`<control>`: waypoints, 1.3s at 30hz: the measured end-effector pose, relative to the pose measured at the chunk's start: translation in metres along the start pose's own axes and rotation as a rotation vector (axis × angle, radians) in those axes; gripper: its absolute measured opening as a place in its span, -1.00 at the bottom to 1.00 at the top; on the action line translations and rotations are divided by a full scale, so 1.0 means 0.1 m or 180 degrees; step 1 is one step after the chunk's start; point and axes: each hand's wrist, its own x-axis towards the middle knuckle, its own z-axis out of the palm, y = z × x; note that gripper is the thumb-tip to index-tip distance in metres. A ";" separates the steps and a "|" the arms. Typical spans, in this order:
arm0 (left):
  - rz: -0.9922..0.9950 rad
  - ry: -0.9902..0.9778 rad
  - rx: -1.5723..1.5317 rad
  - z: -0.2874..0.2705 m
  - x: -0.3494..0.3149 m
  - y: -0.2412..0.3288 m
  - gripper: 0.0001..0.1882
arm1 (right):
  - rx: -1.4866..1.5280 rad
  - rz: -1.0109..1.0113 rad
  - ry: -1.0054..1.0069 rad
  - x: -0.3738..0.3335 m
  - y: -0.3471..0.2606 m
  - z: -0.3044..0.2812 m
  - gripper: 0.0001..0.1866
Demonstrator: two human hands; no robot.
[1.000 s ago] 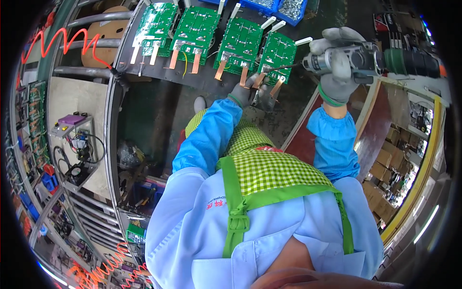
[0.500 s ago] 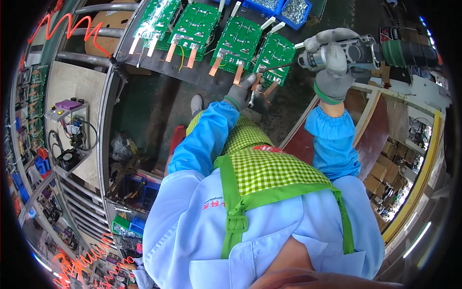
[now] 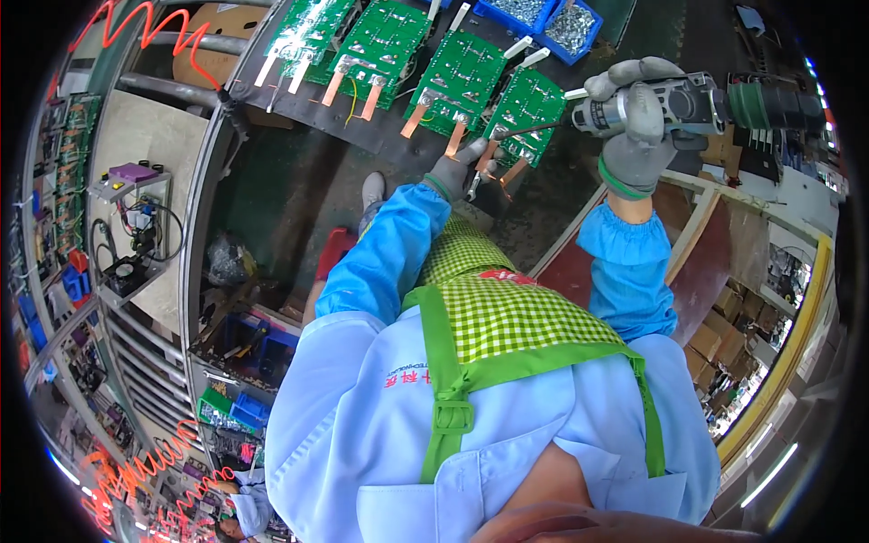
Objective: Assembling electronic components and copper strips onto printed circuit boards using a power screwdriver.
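My right hand (image 3: 637, 156), in a grey glove, is wrapped round a silver power screwdriver (image 3: 690, 101). Its long thin bit (image 3: 532, 130) points left, with the tip at a copper strip (image 3: 486, 156) on the rightmost green circuit board (image 3: 528, 107). Just below that board's edge, my gloved left hand (image 3: 450, 170) is closed by the copper strips. A small metal tool like a wrench (image 3: 473, 186) sticks out from its fingers; the grip itself is partly hidden. Another circuit board (image 3: 459, 74) lies to the left, its copper strip (image 3: 455, 138) just above my left fingers.
More green boards (image 3: 380, 41) with copper strips line the dark workbench (image 3: 312, 113). Blue bins (image 3: 572, 29) of small metal parts stand behind. A thick dark hose (image 3: 769, 104) runs right from the screwdriver. A metal rail frame (image 3: 206, 181) stands at left.
The whole view has shifted slightly, so the boards sit a little farther right and lower. Both hands stay in nearly the same place against the rightmost board, still holding their tools.
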 end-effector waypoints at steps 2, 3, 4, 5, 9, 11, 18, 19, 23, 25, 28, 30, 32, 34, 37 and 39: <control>-0.0002 -0.0035 -0.0057 -0.04 0.02 -0.01 -0.64 | -0.0327 -0.0180 -0.0033 0.03 0.00 0.01 -0.63; -0.0026 -0.0073 -0.0103 -0.07 0.02 -0.01 -0.64 | -0.0660 -0.0367 -0.0041 0.05 0.00 0.03 -0.63; 0.0076 -0.0198 -0.0013 -0.09 -0.02 0.03 -0.65 | -0.0756 -0.0405 0.0060 0.04 0.01 0.06 -0.65; 0.0084 -0.0199 -0.0009 -0.05 -0.01 0.02 -0.65 | -0.0751 -0.0410 0.0056 0.05 0.01 0.01 -0.65; -0.0050 -0.0205 0.0202 -0.04 -0.01 0.05 -0.66 | -0.0754 -0.0268 0.0259 0.03 -0.01 0.00 -0.61; 0.0010 -0.0088 0.0392 0.09 -0.04 0.10 -0.66 | -0.0707 -0.0214 0.0285 0.09 -0.13 -0.01 -0.59; -0.0299 -0.0018 0.1649 -0.09 -0.22 0.03 -0.69 | -0.0891 -0.0657 0.0421 -0.10 -0.49 -0.19 -0.44; -0.0491 -0.0045 0.1845 0.03 -0.22 0.00 -0.70 | -0.0748 -0.0543 0.0331 -0.14 -0.52 -0.21 -0.39; 0.0007 0.0037 0.1444 0.10 -0.02 -0.33 -0.71 | -0.1388 -0.0597 0.0659 -0.21 -0.47 -0.20 -0.46; -0.0042 0.0171 0.1565 0.09 0.07 -0.37 -0.74 | -0.1125 -0.0620 0.0532 -0.23 -0.41 -0.24 -0.46; -0.0191 0.0406 0.0757 0.21 0.16 -0.45 -0.80 | -0.1117 -0.0753 0.0376 -0.26 -0.33 -0.28 -0.49; -0.0350 0.0378 0.0714 0.36 0.14 -0.38 -0.78 | -0.1117 -0.0706 0.0336 -0.29 -0.32 -0.26 -0.49; -0.0438 0.0364 0.0646 0.41 0.16 -0.39 -0.76 | -0.1078 -0.0666 0.0229 -0.28 -0.30 -0.28 -0.50; -0.0230 0.0253 0.0306 0.39 0.13 -0.47 -0.69 | -0.0760 -0.0653 -0.0284 -0.32 -0.29 -0.30 -0.50; -0.0266 -0.0098 -0.0044 0.26 0.17 -0.54 -0.62 | -0.0698 -0.0480 0.0124 -0.27 -0.35 -0.28 -0.48; -0.0242 0.0023 0.0368 0.30 0.15 -0.50 -0.64 | -0.1481 -0.0507 0.0567 -0.27 -0.37 -0.22 -0.49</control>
